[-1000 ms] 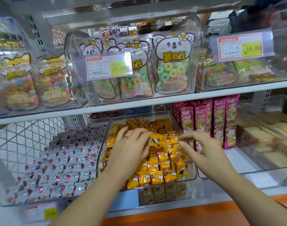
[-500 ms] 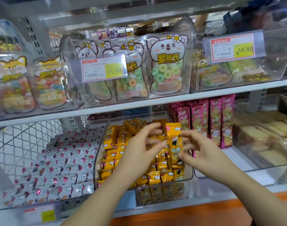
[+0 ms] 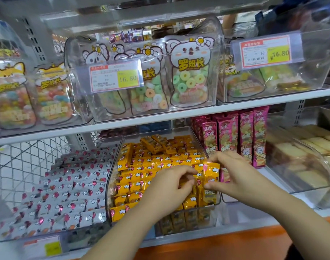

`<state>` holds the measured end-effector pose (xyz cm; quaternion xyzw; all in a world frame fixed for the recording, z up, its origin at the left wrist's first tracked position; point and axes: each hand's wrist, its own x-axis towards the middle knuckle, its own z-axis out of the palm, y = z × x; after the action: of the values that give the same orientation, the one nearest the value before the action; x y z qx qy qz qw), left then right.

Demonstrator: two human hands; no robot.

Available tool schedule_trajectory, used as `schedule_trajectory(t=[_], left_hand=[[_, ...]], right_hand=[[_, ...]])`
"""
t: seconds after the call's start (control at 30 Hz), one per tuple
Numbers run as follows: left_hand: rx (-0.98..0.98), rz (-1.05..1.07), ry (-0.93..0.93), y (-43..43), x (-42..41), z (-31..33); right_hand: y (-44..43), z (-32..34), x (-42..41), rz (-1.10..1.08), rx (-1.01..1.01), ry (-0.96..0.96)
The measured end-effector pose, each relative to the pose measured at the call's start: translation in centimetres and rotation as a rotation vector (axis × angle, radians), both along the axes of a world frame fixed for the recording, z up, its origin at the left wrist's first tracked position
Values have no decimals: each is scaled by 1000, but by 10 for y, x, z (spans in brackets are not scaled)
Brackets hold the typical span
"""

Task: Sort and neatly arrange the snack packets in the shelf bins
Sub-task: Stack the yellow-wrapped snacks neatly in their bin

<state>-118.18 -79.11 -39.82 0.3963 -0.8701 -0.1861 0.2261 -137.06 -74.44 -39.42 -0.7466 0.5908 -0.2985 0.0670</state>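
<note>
Head view: the right grip (image 3: 235, 177) pinches a yellow packet (image 3: 211, 175), upright, at the front right corner of the clear bin (image 3: 108, 186), pushed against the rows (image 3: 147, 169) beside it. The left grip (image 3: 168, 188) lies curled over those rows, fingertips touching packets next to the held one; whether it grasps one or only presses, I cannot tell. Most of the bin looks done: yellow packets stand in tidy ranks from the front to near the back. Left to do (as I judge it) are seating this packet and straightening the loose ones (image 3: 156, 144) lying askew at the back. The silver packets (image 3: 66, 188) alongside look orderly.
</note>
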Motion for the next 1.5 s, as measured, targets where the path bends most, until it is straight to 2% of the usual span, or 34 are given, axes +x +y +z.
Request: schedule_trajectory(t=[0.17,0.3,0.4,0.5,0.57,0.67,0.73,0.87,0.93,1.03,1.13,1.2,1.27,1.37,1.5], left_hand=[[-190,30,-173,-12,0,-5],[-171,-18,-327,-20,-12,-7],[-88,-37,-403,-25,-20,-7],[-35,-45,-350,-26,-25,-5],[-44,-66,-266,-27,-25,-5],[-97,-88,-210,-29,-17,-7],[-120,-102,-208,-30,-13,-8],[-118,-122,-255,-27,-12,-10],[-104,-121,-218,-25,-10,-11],[-83,-48,-73,-21,1,-12],[-152,123,41,-26,16,-7],[-192,231,68,-37,21,-3],[-230,325,14,-50,19,0],[-298,367,-188,-74,12,-2],[-240,351,-378,-98,1,-7]], right_hand=[[1,-1,6,2,109,383],[6,-3,11,-51,159,521],[4,-5,16,-84,156,564],[2,-10,21,-73,137,577],[1,-14,20,-66,90,553],[-2,-26,13,-40,-111,419],[-6,-36,10,-45,-211,429],[-3,-39,15,-7,-206,507],[1,-39,14,39,-149,401],[4,-38,15,70,-20,66],[1,-31,13,-2,-97,-222],[-2,-29,14,-42,-145,-345],[-6,-29,17,-59,-176,-352],[-11,-30,20,-79,-182,-349],[-14,-30,18,-88,-158,-351]])
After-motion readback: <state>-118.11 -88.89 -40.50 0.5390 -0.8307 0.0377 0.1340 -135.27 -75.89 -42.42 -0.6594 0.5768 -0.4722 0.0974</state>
